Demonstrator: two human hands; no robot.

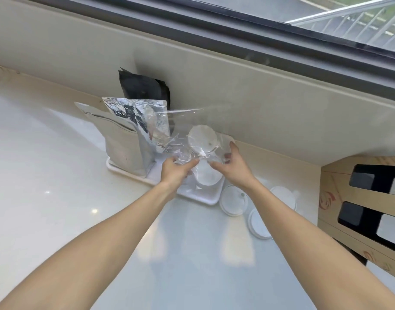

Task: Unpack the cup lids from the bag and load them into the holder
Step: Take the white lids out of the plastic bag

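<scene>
L hand (175, 170) & R hand (231, 163): each grip pinched on clear bag (183, 135), held over white tray (201, 196); lid stack (202, 139) inside bag; three loose lids (233, 203) on tabletop (57, 175) nr tray.

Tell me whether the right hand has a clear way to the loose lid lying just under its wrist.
Probably yes. That loose lid lies bare on the counter with nothing on top of it. But the right hand is busy gripping the clear bag together with the left hand, so it would need to let go first.
</scene>
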